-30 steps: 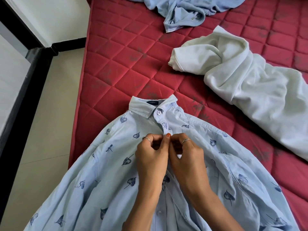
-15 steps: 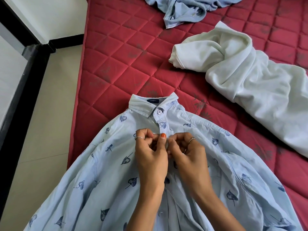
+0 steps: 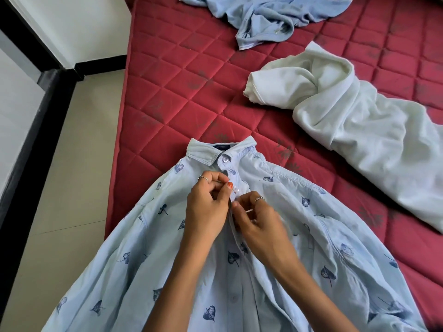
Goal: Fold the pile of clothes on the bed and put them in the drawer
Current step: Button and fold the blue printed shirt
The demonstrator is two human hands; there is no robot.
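A: Where is the garment being worked on?

B: The pale blue button-up cotton shirt with a dark leaf print (image 3: 275,248) lies face up on the red quilted mattress (image 3: 191,97), collar away from the person, its lower part spilling over the near edge of the bed. Both hands sit on its front placket, just below the collar.

A: What are the fingers doing?

B: The left hand (image 3: 207,212) has its fingers curled, thumb and forefinger pinching the placket edge right beside a small white button (image 3: 236,188). The right hand (image 3: 257,220) is curled too, its fingertips pinching the opposite strip of the placket directly below that button. The two sets of fingertips nearly touch each other.

A: And above the fingers?

B: The collar button (image 3: 225,160) is done up, just beyond the left thumb.

A: Anything else on the bed?

B: Beyond the right hand's knuckles, well apart, lies a crumpled white soft-knit garment (image 3: 347,121). Farther still, at the top edge, a rumpled light blue jersey garment (image 3: 263,17) sits unfolded. To the left of the left hand, past the mattress edge, is a beige tiled floor (image 3: 67,188).
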